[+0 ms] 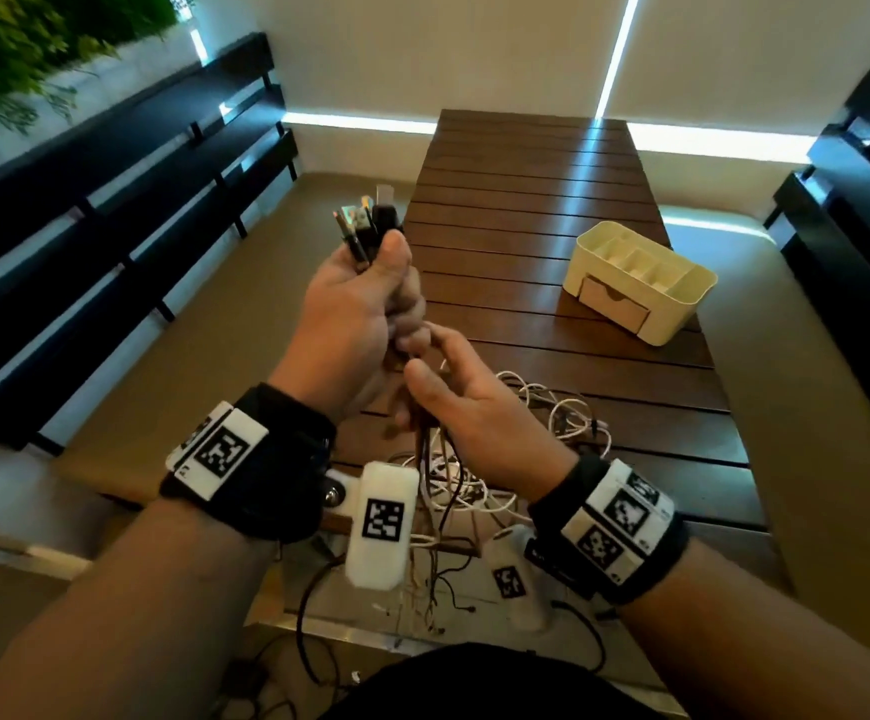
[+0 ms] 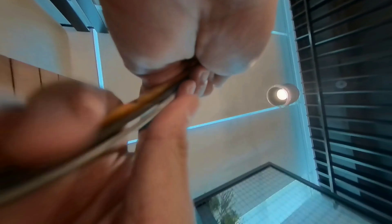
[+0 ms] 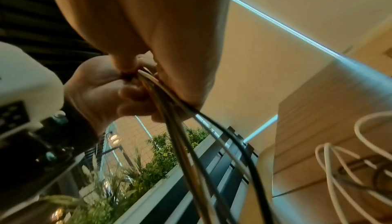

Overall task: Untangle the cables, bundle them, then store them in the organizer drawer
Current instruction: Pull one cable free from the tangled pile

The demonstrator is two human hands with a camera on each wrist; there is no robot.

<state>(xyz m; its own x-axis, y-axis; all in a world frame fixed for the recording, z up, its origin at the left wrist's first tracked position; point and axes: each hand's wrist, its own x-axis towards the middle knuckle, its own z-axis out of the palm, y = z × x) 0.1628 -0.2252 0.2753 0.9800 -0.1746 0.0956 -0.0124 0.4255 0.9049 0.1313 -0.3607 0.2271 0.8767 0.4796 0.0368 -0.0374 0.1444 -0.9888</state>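
Note:
My left hand is raised over the table's near left edge. It grips a bunch of cables just below their plugs, which stick up out of the fist. Right below it, my right hand holds the same strands between thumb and fingers. From there the black, brown and white cables hang down to a tangled heap on the table. In the left wrist view the cable bunch runs taut between both hands. The cream organizer stands at the right, its drawer closed.
The slatted brown table stretches away ahead. Black slatted benches stand to the left and right. White cable loops lie right of my right hand. Some cable ends dangle over the near edge.

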